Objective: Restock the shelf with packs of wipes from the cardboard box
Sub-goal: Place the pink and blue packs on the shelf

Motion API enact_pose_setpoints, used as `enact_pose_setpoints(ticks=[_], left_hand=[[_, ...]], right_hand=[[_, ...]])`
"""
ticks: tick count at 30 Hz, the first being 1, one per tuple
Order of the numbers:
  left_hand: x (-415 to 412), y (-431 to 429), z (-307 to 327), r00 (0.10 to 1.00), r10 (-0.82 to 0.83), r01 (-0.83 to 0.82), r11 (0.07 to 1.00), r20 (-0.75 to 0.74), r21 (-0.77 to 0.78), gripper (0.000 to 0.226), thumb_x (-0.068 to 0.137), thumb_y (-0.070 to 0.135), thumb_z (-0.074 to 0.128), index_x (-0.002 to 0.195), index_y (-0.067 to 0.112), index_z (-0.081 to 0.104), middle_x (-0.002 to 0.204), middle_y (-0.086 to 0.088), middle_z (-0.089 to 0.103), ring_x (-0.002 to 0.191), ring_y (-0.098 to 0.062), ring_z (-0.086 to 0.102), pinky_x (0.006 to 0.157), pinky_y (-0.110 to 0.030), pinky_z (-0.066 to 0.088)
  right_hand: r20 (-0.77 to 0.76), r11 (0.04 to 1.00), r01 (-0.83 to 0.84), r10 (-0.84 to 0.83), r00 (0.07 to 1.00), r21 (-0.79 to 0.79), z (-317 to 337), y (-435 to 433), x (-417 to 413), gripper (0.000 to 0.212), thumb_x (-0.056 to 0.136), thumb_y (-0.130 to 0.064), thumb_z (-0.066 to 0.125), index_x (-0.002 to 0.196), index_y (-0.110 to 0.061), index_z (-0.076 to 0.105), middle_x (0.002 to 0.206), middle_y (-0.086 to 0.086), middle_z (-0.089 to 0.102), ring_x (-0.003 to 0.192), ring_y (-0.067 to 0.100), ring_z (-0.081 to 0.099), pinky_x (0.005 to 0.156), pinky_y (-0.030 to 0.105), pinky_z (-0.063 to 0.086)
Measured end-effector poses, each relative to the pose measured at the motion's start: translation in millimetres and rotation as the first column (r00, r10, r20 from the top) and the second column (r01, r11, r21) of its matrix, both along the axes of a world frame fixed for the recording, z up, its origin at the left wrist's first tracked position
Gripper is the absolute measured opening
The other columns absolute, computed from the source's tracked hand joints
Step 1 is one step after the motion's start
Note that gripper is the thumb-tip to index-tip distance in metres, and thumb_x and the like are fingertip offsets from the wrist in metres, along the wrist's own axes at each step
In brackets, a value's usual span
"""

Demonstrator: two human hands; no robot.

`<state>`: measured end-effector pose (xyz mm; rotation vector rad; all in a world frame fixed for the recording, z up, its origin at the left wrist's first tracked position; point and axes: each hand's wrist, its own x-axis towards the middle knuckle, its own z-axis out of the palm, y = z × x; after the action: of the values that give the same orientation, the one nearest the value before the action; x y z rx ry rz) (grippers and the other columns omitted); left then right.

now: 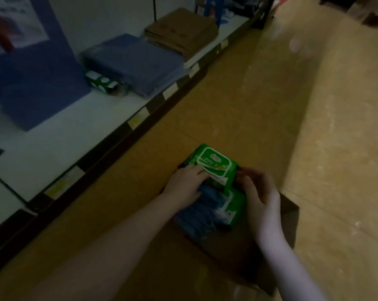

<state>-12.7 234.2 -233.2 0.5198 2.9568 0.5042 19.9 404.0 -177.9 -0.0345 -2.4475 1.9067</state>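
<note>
A green pack of wipes (pixel 214 164) with a white lid label is tilted up at the far end of the cardboard box (pixel 288 216) on the floor. My left hand (pixel 183 185) holds its left side, fingers laid over the lid's edge. My right hand (pixel 257 192) grips its right side with curled fingers. Under it in the box lie a second green pack (pixel 233 211) and blue packs (pixel 199 218). One green pack (pixel 101 80) lies on the white shelf (pixel 59 137) to the left, beside a grey-blue stack.
On the shelf sit a blue sheet (pixel 31 83), a grey-blue stack (pixel 133 61) and a brown stack (pixel 181 33). Yellow price tags (pixel 138 119) line the shelf's dark front edge. A wooden floor (pixel 270 94) stretches ahead and to the right.
</note>
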Motion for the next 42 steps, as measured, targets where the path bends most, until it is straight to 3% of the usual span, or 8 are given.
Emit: enact_pose_setpoints(ticks=[7,15,17,20,24,27,35,42], left_hand=[[13,10,-19,0.988,-0.078,0.055,0.984,-0.135,-0.168,0.034,0.073,0.007,0.073,0.106,0.008,0.064,0.111,-0.012,0.059,0.103,-0.031,0.054,0.078,-0.036,0.039],[24,-2,30,0.974,0.218,-0.187,0.923,-0.057,0.336,0.022,0.092,0.017,0.054,0.113,0.012,0.05,0.112,-0.004,0.056,0.108,-0.019,0.051,0.087,-0.029,0.043],[31,-3,46,0.923,0.383,-0.333,0.739,0.041,0.586,0.015,0.096,0.017,0.048,0.108,0.016,0.04,0.098,0.008,0.053,0.089,-0.007,0.056,0.068,-0.013,0.048],[31,-4,57,0.748,0.627,-0.47,0.267,0.219,0.842,0.015,0.098,0.018,0.043,0.108,0.015,0.031,0.09,0.013,0.049,0.075,0.001,0.054,0.055,-0.007,0.046],[30,-5,56,0.591,0.598,-0.531,-0.216,0.541,0.819,0.018,0.098,0.025,0.044,0.112,0.017,0.037,0.089,-0.002,0.058,0.074,-0.013,0.061,0.06,-0.025,0.052],[35,-9,56,0.593,0.447,-0.533,-0.406,0.67,0.742,0.03,0.093,0.026,0.055,0.119,0.017,0.044,0.096,-0.006,0.064,0.079,-0.018,0.065,0.066,-0.034,0.053],[39,-27,63,0.616,0.454,-0.515,-0.386,0.644,0.765,0.045,0.084,0.016,0.066,0.125,0.012,0.047,0.101,-0.008,0.067,0.082,-0.019,0.068,0.068,-0.035,0.056],[49,-35,64,0.649,0.473,-0.522,-0.292,0.595,0.801,0.046,0.084,0.013,0.065,0.126,0.01,0.046,0.11,-0.014,0.066,0.089,-0.025,0.068,0.078,-0.041,0.057]], right_hand=[[0.019,0.997,-0.046,0.045,0.999,0.056,-23,22,17,0.014,0.095,-0.017,0.049,0.105,-0.019,0.058,0.1,-0.008,0.061,0.097,0.004,0.058,0.085,0.03,0.051],[-0.029,0.992,-0.125,0.126,0.992,0.03,-19,28,5,0.012,0.095,-0.017,0.049,0.099,-0.024,0.058,0.099,-0.005,0.063,0.096,0.011,0.061,0.084,0.035,0.052],[-0.041,0.993,-0.12,0.12,0.992,0.013,-21,24,4,0.014,0.095,-0.015,0.047,0.096,-0.026,0.056,0.097,-0.006,0.063,0.095,0.012,0.061,0.081,0.031,0.052],[0.016,0.986,-0.144,0.143,0.99,0.086,-36,15,1,0.014,0.096,-0.013,0.047,0.101,-0.023,0.055,0.094,-0.014,0.06,0.091,0.004,0.059,0.072,0.014,0.048],[0.165,0.845,-0.326,0.282,0.945,0.423,-64,3,-8,0.02,0.094,-0.015,0.051,0.111,-0.019,0.059,0.101,-0.002,0.065,0.092,0.012,0.062,0.074,0.022,0.05],[0.239,0.615,-0.422,0.36,0.902,0.666,-81,-11,-15,0.024,0.094,-0.018,0.049,0.116,-0.018,0.058,0.105,0.005,0.067,0.093,0.021,0.064,0.079,0.036,0.053],[0.225,0.17,-0.346,0.491,0.841,0.923,-107,-50,-27,0.027,0.096,-0.008,0.038,0.111,-0.012,0.06,0.109,0.008,0.064,0.096,0.025,0.065,0.063,0.031,0.044],[0.218,0.152,-0.331,0.495,0.841,0.932,-108,-70,-29,0.028,0.095,-0.005,0.037,0.117,-0.005,0.055,0.116,0.012,0.059,0.103,0.028,0.061,0.074,0.035,0.05]])
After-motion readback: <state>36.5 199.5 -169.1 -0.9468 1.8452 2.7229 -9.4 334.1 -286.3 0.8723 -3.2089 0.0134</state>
